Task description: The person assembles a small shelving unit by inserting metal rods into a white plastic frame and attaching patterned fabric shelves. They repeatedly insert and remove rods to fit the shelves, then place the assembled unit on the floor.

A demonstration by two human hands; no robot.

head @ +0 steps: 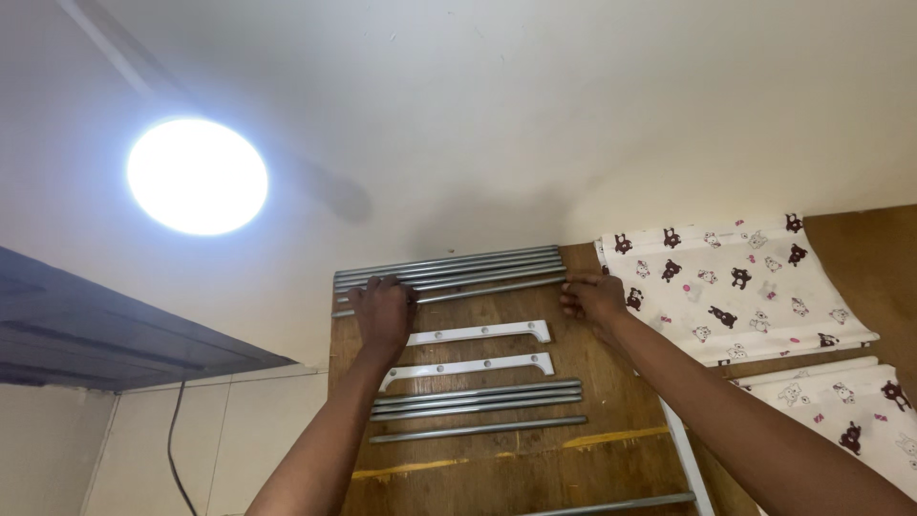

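Both arms stretch out; left hand (382, 311) and right hand (592, 294) grip opposite ends of the far grey rod (487, 288).

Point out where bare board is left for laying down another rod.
Free: the wooden board between the single grey rod and the lowest rod. Crowded: the top, where the left hand and right hand grip the upper rods, then white brackets. Patterned fabric covers the right.
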